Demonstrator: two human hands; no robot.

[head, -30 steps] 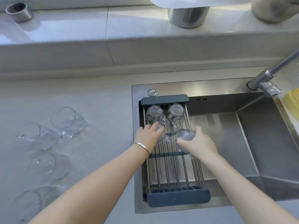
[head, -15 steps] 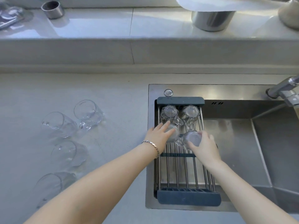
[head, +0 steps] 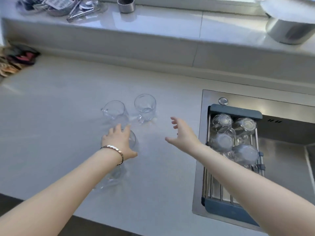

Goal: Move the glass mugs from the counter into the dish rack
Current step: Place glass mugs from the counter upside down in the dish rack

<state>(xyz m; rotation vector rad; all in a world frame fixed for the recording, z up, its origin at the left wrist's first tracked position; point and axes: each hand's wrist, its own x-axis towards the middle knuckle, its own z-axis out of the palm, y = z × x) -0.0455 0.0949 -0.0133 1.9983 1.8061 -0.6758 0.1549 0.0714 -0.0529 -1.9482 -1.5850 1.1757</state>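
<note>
Two clear glass mugs (head: 115,110) (head: 144,106) stand upright on the pale counter (head: 59,125). My left hand (head: 119,142) is down over a third glass mug (head: 133,139), fingers on its far side and thumb on its near side. Another mug (head: 110,178) shows partly under my left forearm. My right hand (head: 184,135) hovers above the counter between the mugs and the sink, fingers spread and holding nothing. The dish rack (head: 235,110) lies across the sink's left side with several mugs (head: 222,142) upside down in its far half.
The steel sink (head: 286,160) opens to the right of the rack. A raised ledge (head: 153,29) runs behind the counter, carrying a metal cup (head: 126,4), utensils (head: 76,9) and a pot (head: 289,29). Cloths (head: 15,60) lie at the far left.
Both hands have left the rack and swung left over the counter, leaving two mugs in the rack. My left hand now rests on a counter mug. The view has turned left.
</note>
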